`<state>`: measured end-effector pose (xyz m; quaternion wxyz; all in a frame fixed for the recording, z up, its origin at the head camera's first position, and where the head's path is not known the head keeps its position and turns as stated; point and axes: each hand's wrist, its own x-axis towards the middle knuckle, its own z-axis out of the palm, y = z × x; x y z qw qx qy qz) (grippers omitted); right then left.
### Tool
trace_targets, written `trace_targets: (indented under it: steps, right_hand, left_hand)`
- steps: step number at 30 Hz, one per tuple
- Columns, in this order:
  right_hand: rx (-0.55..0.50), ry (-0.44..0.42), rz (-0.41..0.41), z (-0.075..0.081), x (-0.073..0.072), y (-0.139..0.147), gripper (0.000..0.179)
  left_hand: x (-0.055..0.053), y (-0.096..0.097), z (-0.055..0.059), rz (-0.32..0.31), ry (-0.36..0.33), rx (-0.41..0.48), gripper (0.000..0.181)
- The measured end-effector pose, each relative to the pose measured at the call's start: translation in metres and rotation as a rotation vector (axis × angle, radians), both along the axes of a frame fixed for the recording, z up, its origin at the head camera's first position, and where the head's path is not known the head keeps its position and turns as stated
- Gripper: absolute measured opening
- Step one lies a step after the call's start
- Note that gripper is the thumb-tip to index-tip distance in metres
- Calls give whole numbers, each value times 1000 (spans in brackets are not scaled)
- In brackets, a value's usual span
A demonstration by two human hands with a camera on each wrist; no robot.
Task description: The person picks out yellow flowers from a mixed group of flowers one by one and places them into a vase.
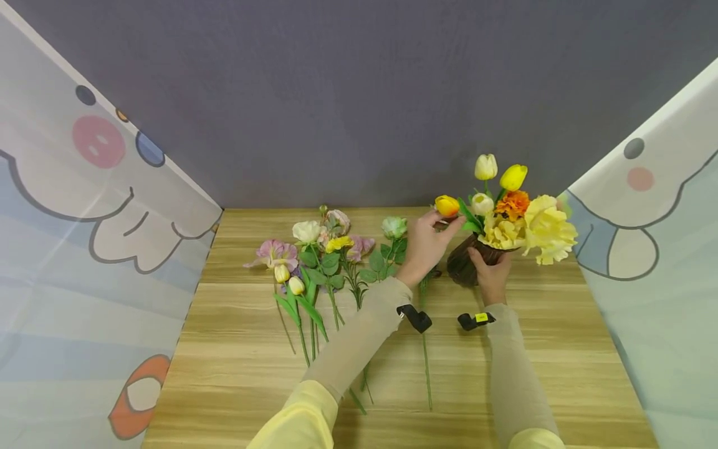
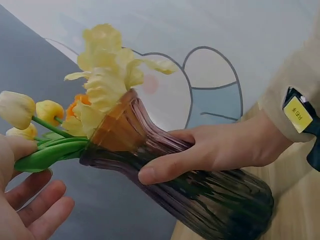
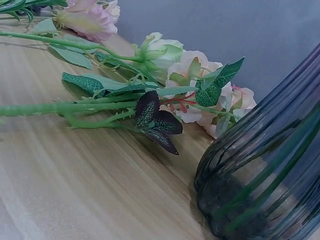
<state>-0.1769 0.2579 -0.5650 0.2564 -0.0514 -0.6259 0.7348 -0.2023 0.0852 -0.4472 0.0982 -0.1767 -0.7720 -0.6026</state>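
Observation:
My right hand (image 1: pixel 492 277) grips a dark ribbed glass vase (image 2: pixel 200 200) round its narrow upper part. The vase leans, its base over the wood table and its mouth toward the right in the head view. Inside are white and yellow tulips (image 1: pixel 513 178), an orange flower (image 1: pixel 513 204) and large ruffled yellow blooms (image 1: pixel 550 229). At the mouth's left side, my left hand (image 1: pixel 429 246) pinches an orange-yellow tulip (image 1: pixel 447 206) by its stem and leaf (image 2: pixel 50 155) between thumb and fingers. Stems show through the glass in the right wrist view.
Several loose artificial flowers lie left of the vase, among them pale tulips (image 1: pixel 296 285), a purple bloom (image 1: pixel 276 252), a white rose (image 1: pixel 306 231) and a green-white rose (image 1: pixel 394 227). A dark-leaved stem (image 3: pixel 160 125) lies close to the vase base. A grey wall (image 1: pixel 348 112) stands behind the table.

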Motion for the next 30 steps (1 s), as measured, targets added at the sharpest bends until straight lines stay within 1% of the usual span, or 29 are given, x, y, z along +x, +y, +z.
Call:
trace_targets:
  steps: [3, 6, 8, 10, 12, 14, 17, 20, 23, 25, 27, 28, 30]
  right_hand:
    - [12, -15, 0, -2, 0, 0, 44]
    - [26, -4, 3, 0, 2, -2, 48]
    - [38, 10, 2, 4, 4, -5, 50]
    - [34, 13, 2, 4, 4, -5, 51]
    - [26, 11, -2, 5, 4, -5, 48]
    - [18, 17, -8, 6, 3, -5, 46]
    - [-1, 29, -16, 7, 3, -5, 45]
    - [-7, 32, -21, 7, 3, -6, 46]
    - [-10, 36, -20, 5, 3, -6, 52]
    - [-10, 38, -18, 4, 3, -6, 55]
    - [-7, 44, -16, 4, 3, -6, 57]
    - [0, 39, -17, 4, 4, -6, 55]
    - [9, 31, -11, 4, 4, -6, 54]
  left_hand:
    - [1, 1, 0, 9, 7, 3, 21]
    - [4, 2, 3, 3, -13, 8, 20]
    - [6, 1, 5, -18, -34, 23, 21]
    - [9, -2, 6, -55, -55, 48, 23]
    - [12, -6, 4, -85, -67, 61, 26]
    - [17, -12, -1, -100, -85, 68, 28]
    - [24, -22, -14, -84, -122, 54, 29]
    - [32, -33, -33, -50, -166, 45, 26]
    - [38, -44, -52, -11, -203, 55, 25]
    - [41, -53, -63, 27, -221, 55, 25]
    - [46, -61, -73, 71, -223, 65, 24]
    - [48, -66, -77, 98, -227, 71, 24]
    - [52, -75, -87, 164, -215, 55, 23]
